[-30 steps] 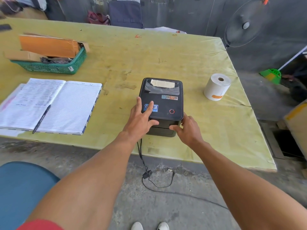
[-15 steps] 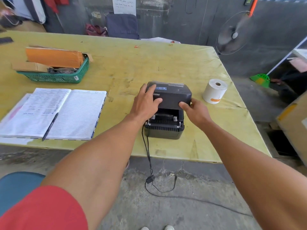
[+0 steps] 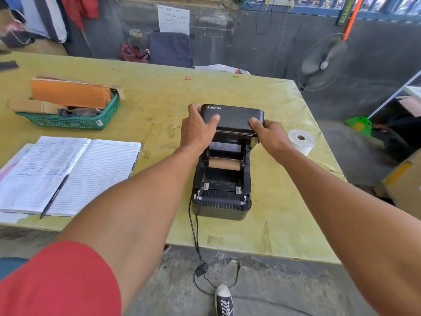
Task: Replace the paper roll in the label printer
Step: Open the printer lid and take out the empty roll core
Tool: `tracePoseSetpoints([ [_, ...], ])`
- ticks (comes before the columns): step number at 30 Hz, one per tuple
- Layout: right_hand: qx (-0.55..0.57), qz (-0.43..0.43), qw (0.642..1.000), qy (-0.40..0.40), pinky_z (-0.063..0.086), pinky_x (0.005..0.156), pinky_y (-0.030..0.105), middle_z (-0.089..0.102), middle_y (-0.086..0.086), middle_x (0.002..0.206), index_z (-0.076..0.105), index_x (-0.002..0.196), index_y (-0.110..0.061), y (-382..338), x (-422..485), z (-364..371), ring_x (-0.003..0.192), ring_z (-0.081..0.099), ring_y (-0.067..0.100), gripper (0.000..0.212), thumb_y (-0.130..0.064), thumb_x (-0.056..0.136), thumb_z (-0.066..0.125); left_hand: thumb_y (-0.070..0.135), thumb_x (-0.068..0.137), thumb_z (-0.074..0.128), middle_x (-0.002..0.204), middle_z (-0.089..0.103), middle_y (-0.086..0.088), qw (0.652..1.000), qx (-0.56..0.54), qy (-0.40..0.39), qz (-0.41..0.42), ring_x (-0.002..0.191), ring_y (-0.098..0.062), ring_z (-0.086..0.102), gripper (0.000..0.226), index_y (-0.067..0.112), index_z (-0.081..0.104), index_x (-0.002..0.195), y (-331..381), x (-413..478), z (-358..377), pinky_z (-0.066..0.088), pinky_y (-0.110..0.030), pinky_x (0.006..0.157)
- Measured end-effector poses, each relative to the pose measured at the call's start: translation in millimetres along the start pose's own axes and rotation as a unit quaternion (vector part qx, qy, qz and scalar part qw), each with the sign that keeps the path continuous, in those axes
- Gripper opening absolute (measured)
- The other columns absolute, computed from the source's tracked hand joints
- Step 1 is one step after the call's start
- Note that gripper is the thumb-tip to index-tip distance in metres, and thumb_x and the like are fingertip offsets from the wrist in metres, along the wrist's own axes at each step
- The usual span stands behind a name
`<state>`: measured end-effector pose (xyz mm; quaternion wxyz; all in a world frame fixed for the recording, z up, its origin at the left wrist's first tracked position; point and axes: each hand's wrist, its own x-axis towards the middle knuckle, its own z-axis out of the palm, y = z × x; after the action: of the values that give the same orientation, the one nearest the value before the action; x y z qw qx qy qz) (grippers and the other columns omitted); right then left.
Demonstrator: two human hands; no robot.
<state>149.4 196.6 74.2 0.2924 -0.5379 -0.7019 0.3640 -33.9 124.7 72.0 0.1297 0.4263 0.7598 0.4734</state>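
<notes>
A black label printer point(image 3: 222, 201) stands near the front edge of the yellow-green table point(image 3: 159, 106). Its lid point(image 3: 234, 117) is swung up and back. My left hand point(image 3: 197, 131) grips the lid's left corner and my right hand point(image 3: 268, 135) grips its right corner. Inside the open bay lies a bare brown cardboard core point(image 3: 224, 163) on its holder. A fresh white paper roll point(image 3: 301, 142) stands on end to the right of the printer, partly hidden behind my right hand.
An open lined notebook point(image 3: 68, 174) with a pen point(image 3: 54, 196) lies at the left. A green basket point(image 3: 68, 120) of cardboard sits behind it. The printer's cable point(image 3: 193, 231) hangs over the front edge. A fan point(image 3: 323, 65) stands beyond the table's right corner.
Both hands lifted the lid from closed to fully open, exposing the bay and the brown core. My view moved closer and tilted up.
</notes>
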Motion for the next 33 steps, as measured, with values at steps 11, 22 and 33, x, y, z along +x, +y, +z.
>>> tracePoseSetpoints([
  [11,0.003,0.065,0.998,-0.004,0.038,0.059,0.033,0.056,0.006,0.074,0.061,0.090,0.000,-13.6,78.4,-1.8,0.069,0.053,0.025,0.069,-0.066,0.094,0.039,0.053,0.091,0.049,0.116,0.066,-0.002,0.999,0.022,-0.024,-0.022,0.103,-0.027,0.061,0.050,0.019,0.055,0.128,14.2,64.0,22.1,0.052,-0.037,0.085],
  [22,0.041,0.084,0.995,-0.022,0.035,0.059,0.033,0.039,0.001,0.064,0.048,0.077,-0.008,-16.7,86.1,-0.5,0.055,0.036,0.018,0.064,-0.067,0.096,0.033,0.054,0.094,0.048,0.140,0.053,-0.010,0.997,0.049,-0.037,-0.043,0.127,-0.032,0.048,0.061,0.015,0.046,0.141,17.2,79.7,25.4,0.041,-0.038,0.099],
  [33,0.022,0.088,0.994,0.052,0.046,0.101,0.044,0.061,0.015,0.135,0.048,0.142,-0.007,32.6,32.0,2.4,0.122,0.057,0.032,0.061,-0.051,0.099,0.046,0.017,0.098,0.043,0.123,0.061,-0.013,0.991,0.087,0.042,-0.093,0.090,-0.028,0.058,0.033,0.011,0.050,0.130,-8.1,47.2,2.6,0.042,-0.030,0.061],
])
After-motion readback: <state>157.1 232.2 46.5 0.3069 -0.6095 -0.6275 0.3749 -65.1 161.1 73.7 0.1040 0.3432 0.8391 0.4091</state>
